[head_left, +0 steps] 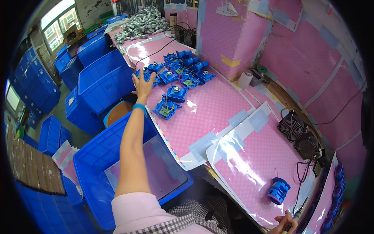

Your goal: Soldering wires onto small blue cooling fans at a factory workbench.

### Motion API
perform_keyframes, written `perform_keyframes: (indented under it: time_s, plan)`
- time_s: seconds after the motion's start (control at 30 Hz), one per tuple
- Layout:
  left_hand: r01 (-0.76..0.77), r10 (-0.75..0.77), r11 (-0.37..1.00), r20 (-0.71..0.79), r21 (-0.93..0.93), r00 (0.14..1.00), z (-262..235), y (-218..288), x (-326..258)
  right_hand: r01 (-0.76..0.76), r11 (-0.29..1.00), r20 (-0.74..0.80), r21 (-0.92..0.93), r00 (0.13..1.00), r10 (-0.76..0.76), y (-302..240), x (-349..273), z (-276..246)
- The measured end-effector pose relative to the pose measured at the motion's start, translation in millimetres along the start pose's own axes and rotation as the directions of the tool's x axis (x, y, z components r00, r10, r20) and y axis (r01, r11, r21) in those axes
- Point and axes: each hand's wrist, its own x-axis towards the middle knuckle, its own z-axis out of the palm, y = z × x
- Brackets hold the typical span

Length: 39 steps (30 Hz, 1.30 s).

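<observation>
My left hand (pixel 143 85) reaches far over the table's left edge with its fingers spread, at the nearest of the blue plastic housings (pixel 168 76). I cannot tell whether a fingertip touches one. The housings lie in a loose group, several showing green circuit boards and thin wires. Two housings sit a little nearer, one with a green board (pixel 165 111). My right hand (pixel 286 223), at the lower right, is closed round a thin dark-handled tool (pixel 288 227), whose tip I cannot make out. Just beyond it a round blue housing (pixel 278 191) stands with thin wires sticking up.
A blue bin (pixel 93 156) stands below my left arm, against the pink-covered table (pixel 218 105). More blue bins (pixel 105 78) line the left. Small black fans (pixel 292 126) and cables run along the right wall. A heap of grey-white parts (pixel 144 23) lies at the far end.
</observation>
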Motion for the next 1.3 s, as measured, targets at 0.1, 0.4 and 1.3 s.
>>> perform_keyframes:
  time_s: [0.1, 0.4, 1.3]
  plan:
    - [-0.428, 0.439, 0.891, 0.056, -0.150, 0.897, -17.7, -3.5, -56.6, -0.043, 0.999, 0.033, -0.018, 0.999, 0.044, 10.7, -3.7, -17.9]
    - [-0.678, 0.576, 0.583, 0.362, 0.447, 0.733, -24.9, 25.7, -78.4, -0.061, 0.994, 0.111, 0.091, 0.993, 0.050, 31.5, -3.0, -16.1]
    - [-0.485, 0.780, 0.620, 0.548, -0.617, 0.301, 0.6, 254.5, -465.6, 0.343, 0.937, 0.498, 0.064, 0.803, -0.328, 109.1, 58.6, -9.0]
